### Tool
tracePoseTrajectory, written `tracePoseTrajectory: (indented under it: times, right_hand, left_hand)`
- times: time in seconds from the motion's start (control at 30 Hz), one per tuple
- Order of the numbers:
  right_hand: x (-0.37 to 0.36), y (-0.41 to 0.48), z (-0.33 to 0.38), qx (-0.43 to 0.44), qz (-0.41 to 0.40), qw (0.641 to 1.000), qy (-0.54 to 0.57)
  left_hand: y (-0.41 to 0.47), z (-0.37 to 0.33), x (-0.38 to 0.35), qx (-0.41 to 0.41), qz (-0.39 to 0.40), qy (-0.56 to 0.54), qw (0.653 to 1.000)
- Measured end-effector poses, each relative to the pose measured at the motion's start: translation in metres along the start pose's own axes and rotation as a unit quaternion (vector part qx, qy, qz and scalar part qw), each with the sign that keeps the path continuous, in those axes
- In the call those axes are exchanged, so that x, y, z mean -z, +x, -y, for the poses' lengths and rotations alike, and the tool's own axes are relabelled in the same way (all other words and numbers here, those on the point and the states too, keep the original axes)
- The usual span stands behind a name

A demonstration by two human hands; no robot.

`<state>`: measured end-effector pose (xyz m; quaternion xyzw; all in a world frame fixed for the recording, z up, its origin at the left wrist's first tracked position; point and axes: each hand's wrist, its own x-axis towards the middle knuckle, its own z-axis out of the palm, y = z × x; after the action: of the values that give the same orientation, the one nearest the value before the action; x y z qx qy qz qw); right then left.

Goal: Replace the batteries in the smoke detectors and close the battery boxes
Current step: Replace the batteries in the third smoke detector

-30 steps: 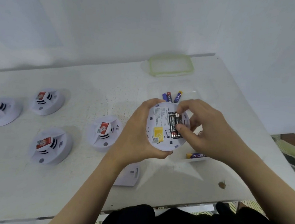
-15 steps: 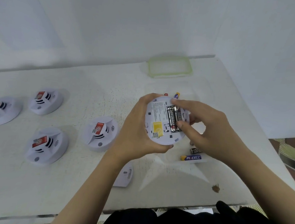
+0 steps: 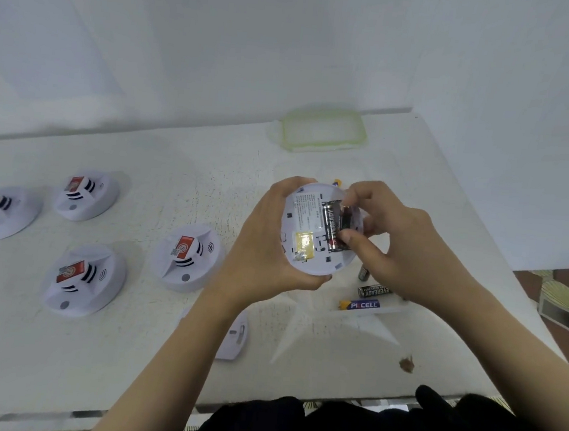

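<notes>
Centre frame, above the desk (image 3: pixel 126 356), the left hand (image 3: pixel 266 244) is holding an upturned detector (image 3: pixel 304 224), grip curled round its rim — the right hand (image 3: pixel 401 246), grip closed, is pinching a battery (image 3: pixel 345 220) in its back.
</notes>
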<state>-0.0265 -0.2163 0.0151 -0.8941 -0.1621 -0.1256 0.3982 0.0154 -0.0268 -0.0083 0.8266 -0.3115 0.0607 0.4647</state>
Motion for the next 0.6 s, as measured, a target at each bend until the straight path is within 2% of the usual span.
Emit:
tracePoseTrajectory:
  times: [0.1,0.27,0.37,0.5,0.6]
  right_hand:
    - [-0.001,-0.001,-0.002,-0.002,-0.005,1.000,0.003]
    - [-0.008,-0.002,-0.007,0.068,-0.163,0.979,-0.105]
    - [-0.008,-0.004,-0.007,0.053,-0.209,0.974,-0.068]
    - [-0.002,-0.013,-0.010,-0.005,-0.213,0.977,0.019]
    - [0.005,-0.018,-0.022,-0.039,-0.119,0.992,-0.025]
  left_hand:
    - [0.001,0.001,-0.001,0.003,-0.002,0.003,1.000]
    - [0.005,0.006,-0.004,0.005,-0.002,0.033,0.999]
    - [0.004,0.008,-0.005,0.007,-0.008,0.038,0.999]
    - [0.003,0.014,-0.001,0.013,-0.029,0.023,0.999]
    - [0.003,0.018,0.004,0.033,-0.046,-0.001,0.998]
